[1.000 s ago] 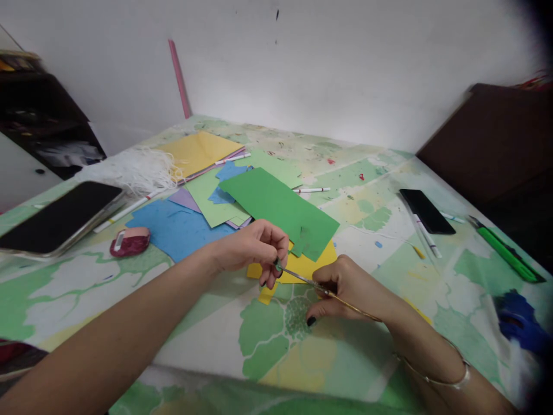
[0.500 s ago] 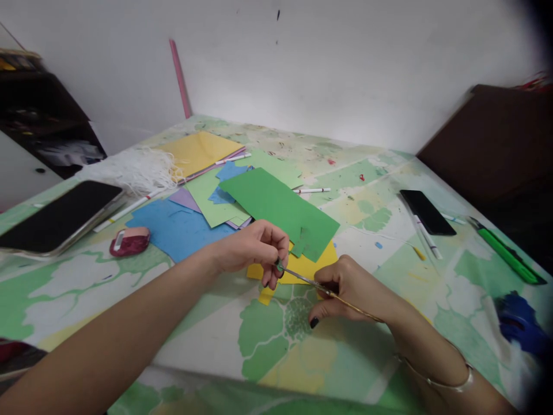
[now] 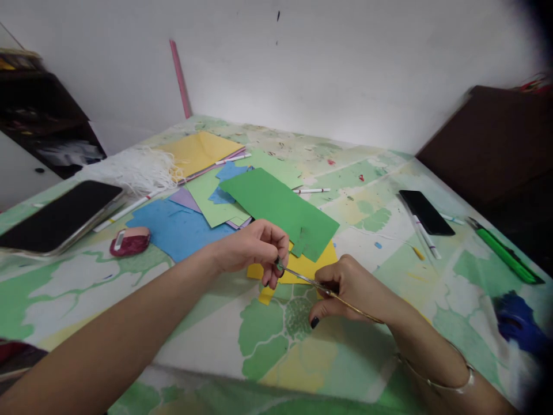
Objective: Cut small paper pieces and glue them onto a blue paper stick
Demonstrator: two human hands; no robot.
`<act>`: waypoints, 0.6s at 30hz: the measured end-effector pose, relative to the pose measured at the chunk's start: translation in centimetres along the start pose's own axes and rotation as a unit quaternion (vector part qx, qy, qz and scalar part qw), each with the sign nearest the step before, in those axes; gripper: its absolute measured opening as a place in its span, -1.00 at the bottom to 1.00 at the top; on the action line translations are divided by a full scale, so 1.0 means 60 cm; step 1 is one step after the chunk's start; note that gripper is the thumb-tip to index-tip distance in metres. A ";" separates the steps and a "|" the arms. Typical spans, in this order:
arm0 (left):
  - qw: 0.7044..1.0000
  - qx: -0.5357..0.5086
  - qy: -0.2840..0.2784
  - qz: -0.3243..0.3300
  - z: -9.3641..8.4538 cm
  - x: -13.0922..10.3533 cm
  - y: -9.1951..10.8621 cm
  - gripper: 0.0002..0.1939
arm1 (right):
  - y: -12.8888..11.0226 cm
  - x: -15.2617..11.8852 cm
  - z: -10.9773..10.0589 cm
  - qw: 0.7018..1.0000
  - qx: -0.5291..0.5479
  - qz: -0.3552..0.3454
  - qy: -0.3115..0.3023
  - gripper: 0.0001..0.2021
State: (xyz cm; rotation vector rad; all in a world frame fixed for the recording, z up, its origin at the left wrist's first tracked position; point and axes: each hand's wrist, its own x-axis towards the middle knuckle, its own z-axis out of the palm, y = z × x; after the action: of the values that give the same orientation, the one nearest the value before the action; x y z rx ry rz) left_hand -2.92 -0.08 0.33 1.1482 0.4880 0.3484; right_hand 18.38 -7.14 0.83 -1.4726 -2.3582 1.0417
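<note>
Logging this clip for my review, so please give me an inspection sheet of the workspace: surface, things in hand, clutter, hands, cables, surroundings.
Surface: patterned tablecloth, scattered with tiny scraps.
Things in hand: scissors; small green piece at the blade tips.
Clutter: green sheet overlapping yellow sheet; blue paper; left phone; right phone; green cutter.
Hands: left hand pinches the piece; right hand holds the scissors.
Cables: nothing seen; white string heaped at left.
Surroundings: pale wall behind; dark shelf, left.

On the table (image 3: pixel 207 340), paper sheets (image 3: pixel 280 207) are overlapped centrally. Left, a phone (image 3: pixel 60 214) is set near, string (image 3: pixel 133 170) laid beyond it. Right, a cutter (image 3: pixel 506 252) is placed right of another phone (image 3: pixel 425 211). Near, scissors (image 3: pixel 302 278) are held in the right hand (image 3: pixel 352 291), tips at the left hand (image 3: pixel 254 249).
</note>
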 end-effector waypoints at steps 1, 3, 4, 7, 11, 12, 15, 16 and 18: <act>1.000 -0.001 0.001 0.001 0.000 0.000 0.000 -0.89 | 0.000 0.000 0.000 1.000 0.002 0.001 0.001 -0.48; 1.000 0.000 0.001 0.002 -0.002 0.001 0.000 -0.89 | 0.001 0.001 0.000 1.000 0.005 -0.004 0.000 -0.47; 1.000 0.000 -0.001 0.002 -0.002 0.001 -0.001 -0.89 | 0.001 0.001 0.000 1.000 0.007 -0.007 -0.002 -0.47; 1.000 0.001 -0.006 0.000 -0.004 0.003 -0.003 -0.88 | 0.004 0.003 0.001 1.000 0.008 -0.010 -0.003 -0.46; 1.000 -0.008 0.010 0.011 -0.006 0.004 -0.004 -0.89 | 0.009 0.004 0.004 1.000 0.014 -0.013 0.011 -0.46; 1.000 -0.009 0.013 0.015 -0.007 0.005 -0.004 -0.89 | 0.010 0.004 0.005 1.000 0.016 -0.016 0.015 -0.46; 1.000 -0.013 0.012 0.018 -0.007 0.005 -0.005 -0.90 | 0.012 0.004 0.005 0.999 0.023 -0.020 0.018 -0.45; 1.000 -0.015 0.011 0.017 -0.007 0.005 -0.005 -0.90 | 0.012 0.004 0.005 0.999 0.025 -0.019 0.017 -0.46; 1.000 -0.017 0.008 0.014 -0.007 0.005 -0.005 -0.90 | 0.012 0.004 0.005 0.999 0.026 -0.016 0.012 -0.46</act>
State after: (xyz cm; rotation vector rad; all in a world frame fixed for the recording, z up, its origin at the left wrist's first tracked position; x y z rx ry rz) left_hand -2.90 0.30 -0.14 1.1216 0.4790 0.3895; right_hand 18.63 -6.89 0.09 -1.4180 -2.3126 1.0638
